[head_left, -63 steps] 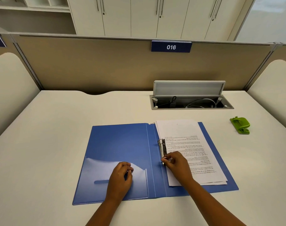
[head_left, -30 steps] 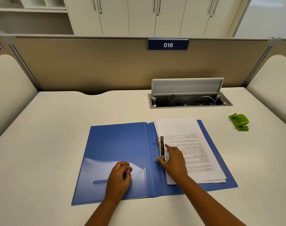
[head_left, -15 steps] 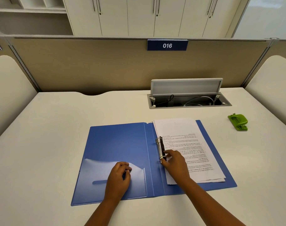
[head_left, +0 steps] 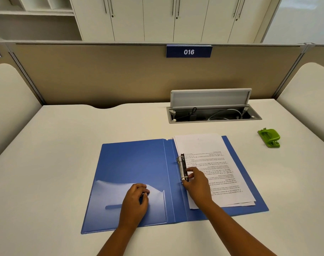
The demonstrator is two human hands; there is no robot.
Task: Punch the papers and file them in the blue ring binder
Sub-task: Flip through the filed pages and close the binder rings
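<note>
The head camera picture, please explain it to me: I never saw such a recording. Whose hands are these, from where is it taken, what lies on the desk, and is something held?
There is no machine. A person wears one camera on the head, which looks forward and down, so you see that person's own two arms.

On the white desk lies an open blue ring binder. A stack of printed papers sits on its right half, on the metal rings. A green hole punch stands apart, far right.

The left hand rests, fingers curled, on the binder's clear inner pocket and holds nothing. The right hand pinches the ring mechanism at its nearer ring.

Behind, an open cable box is set into the desk.
</note>
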